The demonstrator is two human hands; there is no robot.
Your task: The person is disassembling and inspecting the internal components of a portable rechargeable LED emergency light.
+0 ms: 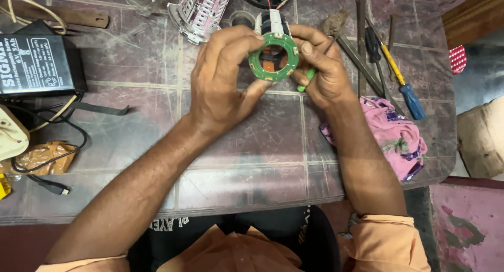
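Both my hands hold a green ring-shaped circuit board (273, 57) fixed on a black and white cylindrical lamp part (272, 22) above the tiled table (252, 146). My left hand (223, 75) grips the ring's left rim with thumb and fingers. My right hand (320, 64) pinches the right rim and also holds a tool with a green handle (306, 77) in its palm. An orange strip shows through the ring's hole.
A black battery (39, 62) with cables lies at the left. A white slotted housing (202, 9) stands behind. Screwdrivers, one with a blue handle (412, 101), and metal files lie at the right beside a pink cloth (396, 135). Brown wrapping (42, 157) sits lower left.
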